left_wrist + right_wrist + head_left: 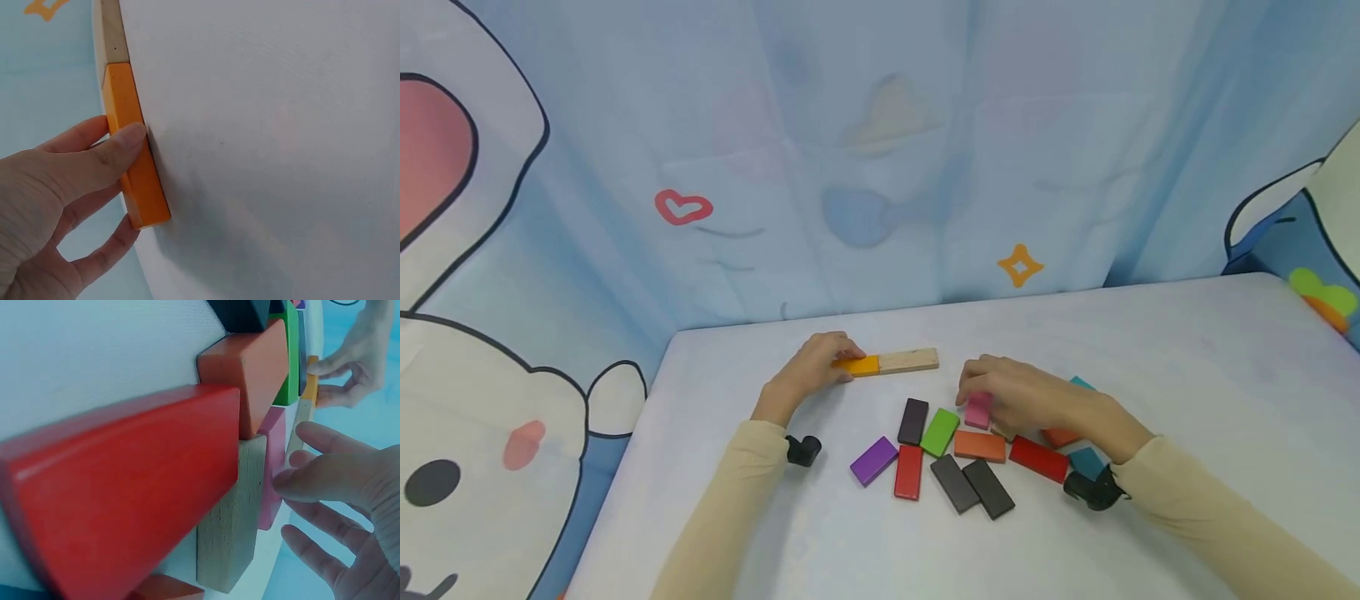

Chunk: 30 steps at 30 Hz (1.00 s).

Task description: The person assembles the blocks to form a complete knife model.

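Note:
My left hand (815,363) pinches a yellow-orange block (139,181) between thumb and fingers. That block lies on the table, end to end with a plain wooden block (910,360). Over the group of blocks, my right hand (1018,390) has its thumb at a pink block (271,464), the other fingers spread and loosely bent beyond it. A second plain wooden block (232,519) lies beside the pink one, partly hidden by the hand in the head view. An orange block (980,447) and a red block (144,487) are close by.
Green (940,432), purple (874,462) and dark (913,421) blocks lie nearer the middle, with another red block (907,472) and two dark grey ones in front. Teal blocks (1086,463) sit under the right forearm. A printed blue curtain (880,208) hangs behind the white table.

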{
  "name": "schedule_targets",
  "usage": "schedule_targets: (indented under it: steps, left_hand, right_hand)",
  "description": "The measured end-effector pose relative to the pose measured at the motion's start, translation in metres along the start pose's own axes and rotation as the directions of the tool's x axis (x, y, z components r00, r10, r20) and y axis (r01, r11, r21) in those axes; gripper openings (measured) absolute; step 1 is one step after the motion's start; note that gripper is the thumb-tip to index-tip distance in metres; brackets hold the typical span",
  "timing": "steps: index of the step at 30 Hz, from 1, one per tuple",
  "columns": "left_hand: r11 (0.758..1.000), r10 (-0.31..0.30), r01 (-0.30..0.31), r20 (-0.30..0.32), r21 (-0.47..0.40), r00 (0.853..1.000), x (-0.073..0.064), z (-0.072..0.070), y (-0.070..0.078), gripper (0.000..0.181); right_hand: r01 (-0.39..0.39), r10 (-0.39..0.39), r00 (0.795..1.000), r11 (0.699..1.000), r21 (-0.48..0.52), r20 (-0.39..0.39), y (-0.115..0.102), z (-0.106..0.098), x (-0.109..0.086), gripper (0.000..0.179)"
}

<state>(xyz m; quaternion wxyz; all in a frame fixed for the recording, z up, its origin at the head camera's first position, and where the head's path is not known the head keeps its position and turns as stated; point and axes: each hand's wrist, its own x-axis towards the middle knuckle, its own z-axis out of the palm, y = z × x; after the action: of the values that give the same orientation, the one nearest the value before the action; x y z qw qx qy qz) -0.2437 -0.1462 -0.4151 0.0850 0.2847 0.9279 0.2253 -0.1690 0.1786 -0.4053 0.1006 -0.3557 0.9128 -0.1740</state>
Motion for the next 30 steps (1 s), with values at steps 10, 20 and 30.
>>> schedule_targets:
  steps: [10, 20, 30]
  left_hand:
    - [0.998, -0.055, 0.055, -0.004, 0.0, 0.998, 0.006, 0.005, 0.008, 0.031]
    - [0.998, -0.054, 0.054, -0.006, -0.012, 0.999, 0.005, 0.006, 0.008, 0.03]
    - [0.998, -0.062, 0.062, 0.005, -0.006, 0.998, 0.0, -0.002, 0.002, 0.029]
  right_hand:
    - [-0.02, 0.022, 0.999, 0.998, 0.061, -0.041, 0.006, 0.006, -0.014, 0.037]
    - [0.002, 0.005, 0.996, 0.997, 0.077, -0.085, 0.003, 0.013, -0.015, 0.033]
    - [0.011, -0.009, 0.993, 1.0, 0.014, -0.12, -0.004, 0.022, -0.005, 0.035]
